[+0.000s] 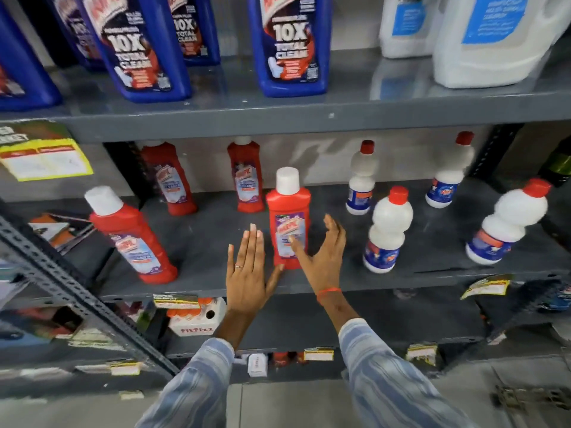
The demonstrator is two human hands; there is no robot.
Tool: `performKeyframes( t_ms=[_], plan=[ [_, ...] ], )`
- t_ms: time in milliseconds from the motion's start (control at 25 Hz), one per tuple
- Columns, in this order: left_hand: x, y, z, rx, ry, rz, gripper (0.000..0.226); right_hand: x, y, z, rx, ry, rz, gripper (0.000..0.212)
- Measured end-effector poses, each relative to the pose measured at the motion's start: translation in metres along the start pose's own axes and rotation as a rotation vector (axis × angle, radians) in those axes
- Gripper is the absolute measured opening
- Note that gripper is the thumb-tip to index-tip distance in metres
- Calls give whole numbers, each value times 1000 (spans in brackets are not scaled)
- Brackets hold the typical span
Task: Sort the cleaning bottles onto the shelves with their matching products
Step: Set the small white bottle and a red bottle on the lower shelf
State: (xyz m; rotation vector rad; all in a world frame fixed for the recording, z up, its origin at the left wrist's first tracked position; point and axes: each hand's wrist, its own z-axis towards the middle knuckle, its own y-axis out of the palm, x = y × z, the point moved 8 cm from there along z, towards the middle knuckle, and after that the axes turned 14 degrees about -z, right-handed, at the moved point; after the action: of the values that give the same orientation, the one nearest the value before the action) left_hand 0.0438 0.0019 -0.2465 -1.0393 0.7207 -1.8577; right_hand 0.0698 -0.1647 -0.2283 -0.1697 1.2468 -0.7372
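Your hands, left hand and right hand, both spread, are flanking the red bottle standing on the shelf; red and white groups are looking sorted.

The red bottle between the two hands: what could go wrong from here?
1. The red bottle stands near the shelf's front edge; a nudge from the open left hand or right hand might tip it off.
2. The right hand is close to the white bottle, so a wide withdrawal could knock it over.

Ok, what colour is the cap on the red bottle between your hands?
White. The cap tops the red bottle, clearest in the head view.
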Motion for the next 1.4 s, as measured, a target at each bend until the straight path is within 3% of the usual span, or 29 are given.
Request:
performKeyframes(
  t_ms=[80,200,440,640,1000,1400],
  plan=[
    [-47,-1,-12,-126,-72,40,87,21,36,-2,-145,136,22,95],
    [-109,3,-34,-300,-133,60,99,34,63,-7,-340,284,79,79],
    [-150,12,-45,-395,-164,42,106,17,95,-23,-482,271,124,74],
    [-149,14,-45,-403,-189,34,101,-14,124,-49,-466,235,170,64],
    [-152,18,-49,-439,-210,42,97,-22,141,-60,-403,247,110,68],
    [-148,13,-40,-508,-201,135,111,-27,136,-63,-438,251,61,70]
  ],
)
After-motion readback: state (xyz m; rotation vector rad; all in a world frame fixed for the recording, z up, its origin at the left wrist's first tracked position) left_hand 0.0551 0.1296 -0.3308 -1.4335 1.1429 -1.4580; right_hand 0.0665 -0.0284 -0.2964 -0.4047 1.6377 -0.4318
